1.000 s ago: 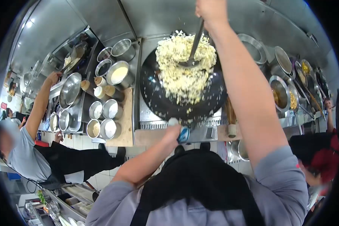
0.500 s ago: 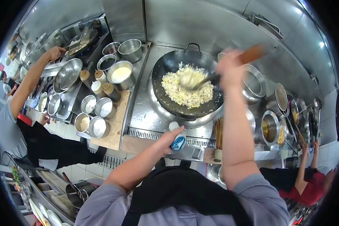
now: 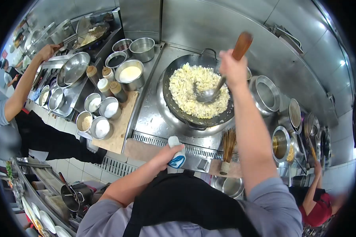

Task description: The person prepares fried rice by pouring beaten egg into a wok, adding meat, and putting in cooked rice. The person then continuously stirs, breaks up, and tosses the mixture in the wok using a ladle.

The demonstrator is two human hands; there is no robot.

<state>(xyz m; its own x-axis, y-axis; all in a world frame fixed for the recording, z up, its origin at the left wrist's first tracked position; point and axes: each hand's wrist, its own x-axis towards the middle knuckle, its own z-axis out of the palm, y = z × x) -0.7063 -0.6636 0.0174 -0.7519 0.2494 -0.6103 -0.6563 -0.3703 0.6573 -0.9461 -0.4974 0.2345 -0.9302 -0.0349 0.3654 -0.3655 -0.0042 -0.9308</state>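
My right hand [image 3: 233,70] is wrapped round the wooden-handled ladle [image 3: 207,94], whose metal bowl rests in the pale yellow fried rice [image 3: 197,77]. The rice, with what looks like egg through it, spreads over the bottom of a large black wok [image 3: 174,103] on the steel stove. My left hand [image 3: 168,155] grips a folded white and blue cloth [image 3: 177,158] near the stove's front edge, apart from the wok.
Metal pots of white powder [image 3: 102,128], squeeze bottles [image 3: 103,86] and a pot of pale liquid [image 3: 129,74] stand left. A bamboo brush [image 3: 228,146] stands at the front edge. Strainers and pots [image 3: 265,93] line the right. Co-workers [image 3: 39,130] work on both sides.
My right hand has moved slightly left, and the ladle handle now stands steeper. The rice is spread differently, with a gap by the ladle. My left hand with the cloth has shifted slightly left and down.
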